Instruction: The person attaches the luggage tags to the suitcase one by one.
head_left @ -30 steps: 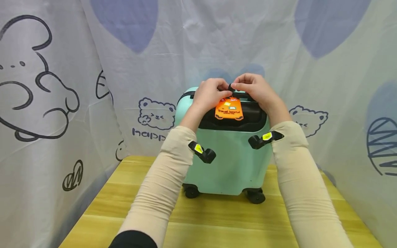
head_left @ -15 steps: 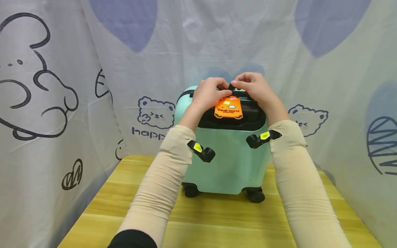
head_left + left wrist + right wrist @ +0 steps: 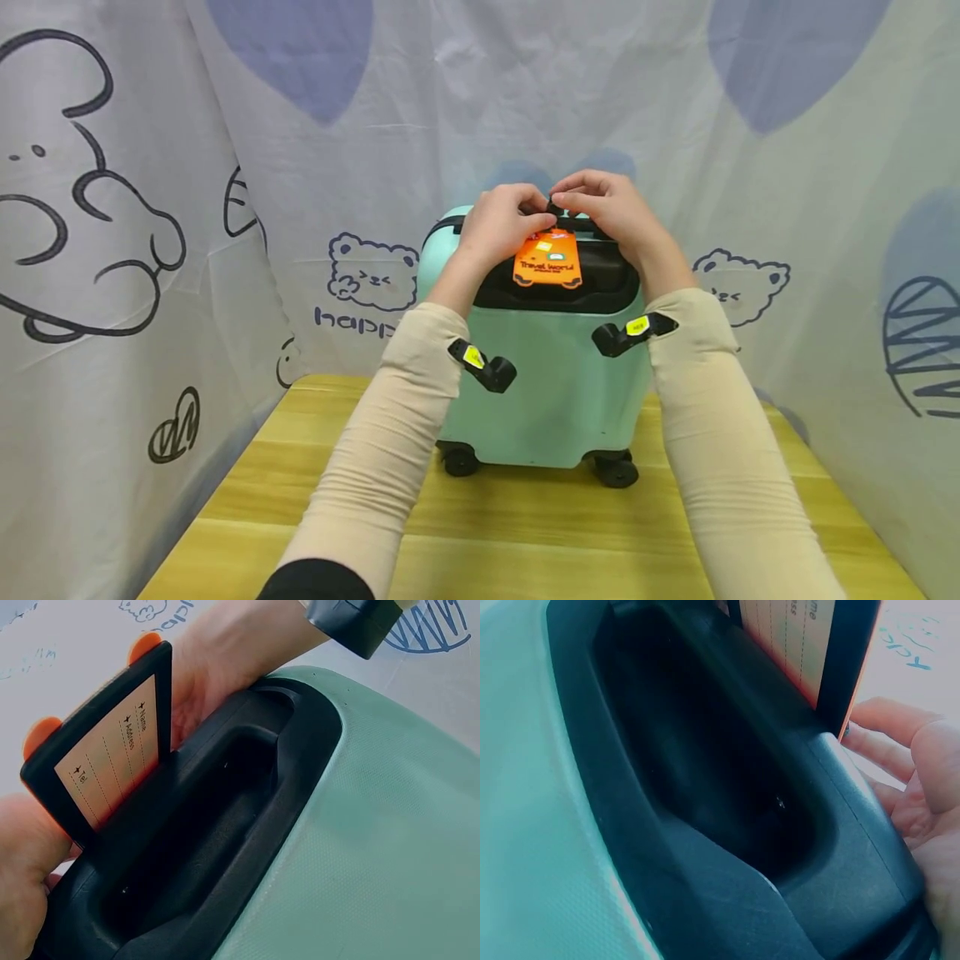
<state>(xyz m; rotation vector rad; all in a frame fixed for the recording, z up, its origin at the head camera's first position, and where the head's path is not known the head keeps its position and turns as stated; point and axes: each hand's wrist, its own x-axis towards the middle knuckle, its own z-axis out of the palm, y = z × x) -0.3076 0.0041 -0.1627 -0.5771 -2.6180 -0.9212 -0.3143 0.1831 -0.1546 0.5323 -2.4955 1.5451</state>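
Observation:
An orange luggage tag lettered "Travel World" hangs by a black strap at the carry handle of a mint-green suitcase. On the left, my left hand pinches the strap just above the tag, thumb in front. Across from it, my right hand pinches the strap's upper end between thumb and fingers. The left wrist view shows the tag's back, with Name, Address and Tel lines, standing over the black recess. Fingertips of both hands are partly hidden behind the tag and handle.
The suitcase stands upright on black wheels on a yellow wood-grain table. White curtains with cartoon drawings enclose the table at the back and both sides. A small black camera sits on each wrist over a beige sleeve.
Both hands stay at the strap with only slight finger movement. The right fingertips have shifted a little left and up. The whole view has drifted slightly.

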